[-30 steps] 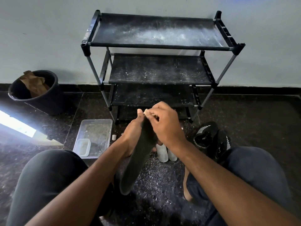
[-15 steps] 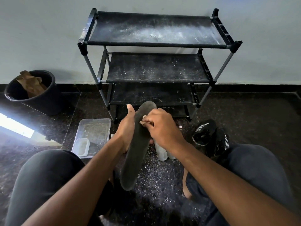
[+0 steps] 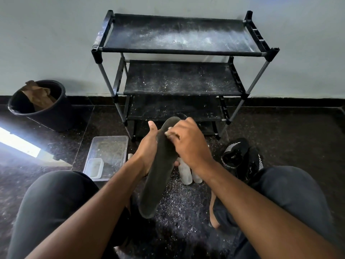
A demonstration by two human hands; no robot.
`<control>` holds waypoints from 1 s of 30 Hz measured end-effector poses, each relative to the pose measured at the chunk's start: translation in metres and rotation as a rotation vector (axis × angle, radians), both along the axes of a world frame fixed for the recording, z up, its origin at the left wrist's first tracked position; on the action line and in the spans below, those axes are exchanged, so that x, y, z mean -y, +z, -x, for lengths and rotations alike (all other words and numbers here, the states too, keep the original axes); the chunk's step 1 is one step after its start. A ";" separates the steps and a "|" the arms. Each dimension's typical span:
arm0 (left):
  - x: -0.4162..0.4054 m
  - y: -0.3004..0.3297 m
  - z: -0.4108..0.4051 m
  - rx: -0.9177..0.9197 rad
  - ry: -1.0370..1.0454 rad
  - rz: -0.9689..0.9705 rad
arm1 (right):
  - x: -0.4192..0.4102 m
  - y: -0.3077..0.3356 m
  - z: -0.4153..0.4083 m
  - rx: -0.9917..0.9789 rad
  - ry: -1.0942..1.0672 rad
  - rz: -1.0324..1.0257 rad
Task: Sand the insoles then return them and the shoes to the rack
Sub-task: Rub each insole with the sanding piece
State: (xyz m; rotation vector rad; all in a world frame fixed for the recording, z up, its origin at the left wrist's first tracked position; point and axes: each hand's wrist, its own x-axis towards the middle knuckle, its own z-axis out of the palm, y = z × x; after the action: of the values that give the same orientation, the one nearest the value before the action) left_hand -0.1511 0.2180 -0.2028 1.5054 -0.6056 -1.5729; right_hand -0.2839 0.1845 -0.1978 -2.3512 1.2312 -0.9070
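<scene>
While the left hand (image 3: 147, 154) grips a dark insole (image 3: 158, 171) upright above the dusty floor, the right hand (image 3: 188, 144) pinches a small abrasive piece (image 3: 166, 133) near its top; short, even strokes would likely serve best, shoes (image 3: 240, 156) waiting beside the rack (image 3: 179, 51).

The room is dim overall, lit from the left — a hard bright patch of daylight glares white on the floor (image 3: 56, 184) at the left edge, blown out. The wall (image 3: 46, 34) is evenly grey. Wide-angle distortion bows the rack (image 3: 179, 51) — its posts splay outward. Focus is fairly sharp centrally, softer toward the corners.
</scene>
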 end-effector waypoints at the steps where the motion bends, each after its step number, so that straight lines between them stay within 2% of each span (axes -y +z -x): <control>1: -0.002 0.004 0.003 -0.049 -0.024 -0.008 | 0.006 0.002 0.004 0.007 -0.062 -0.002; 5: -0.005 0.004 0.006 -0.222 -0.063 -0.009 | 0.014 0.013 0.013 0.238 -0.221 -0.117; 7: -0.001 -0.001 0.001 -0.302 -0.014 -0.015 | 0.013 0.021 0.015 0.354 -0.243 -0.145; 9: 0.002 -0.007 -0.006 -0.345 0.079 -0.023 | 0.014 0.025 0.017 0.387 -0.281 -0.180; 12: 0.003 -0.015 -0.010 -0.391 0.194 -0.018 | 0.017 0.016 0.017 0.437 -0.311 -0.440; 15: 0.006 -0.025 -0.015 -0.336 0.276 -0.020 | 0.013 0.000 0.014 0.337 -0.277 -0.625; 17: 0.006 -0.030 -0.022 -0.276 0.295 -0.028 | 0.008 -0.004 0.007 0.194 -0.235 -0.661; 22: 0.010 -0.049 -0.026 -0.115 0.326 -0.146 | 0.001 -0.012 0.009 0.100 -0.197 -0.749; 24: 0.020 -0.087 -0.029 -0.183 0.359 -0.149 | 0.000 -0.020 0.009 0.128 -0.179 -0.856; 26: 0.020 -0.085 -0.025 -0.165 0.362 -0.238 | 0.000 -0.030 0.009 0.178 -0.218 -0.913; 30: 0.012 -0.079 -0.010 0.103 0.351 -0.177 | 0.012 -0.068 0.004 0.223 -0.391 -0.974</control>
State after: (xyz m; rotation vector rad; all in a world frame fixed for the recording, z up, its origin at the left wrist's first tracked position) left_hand -0.1416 0.2060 -0.2820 1.7257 -0.2436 -1.3098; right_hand -0.2878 0.1722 -0.2655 -1.2454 1.5768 -0.4624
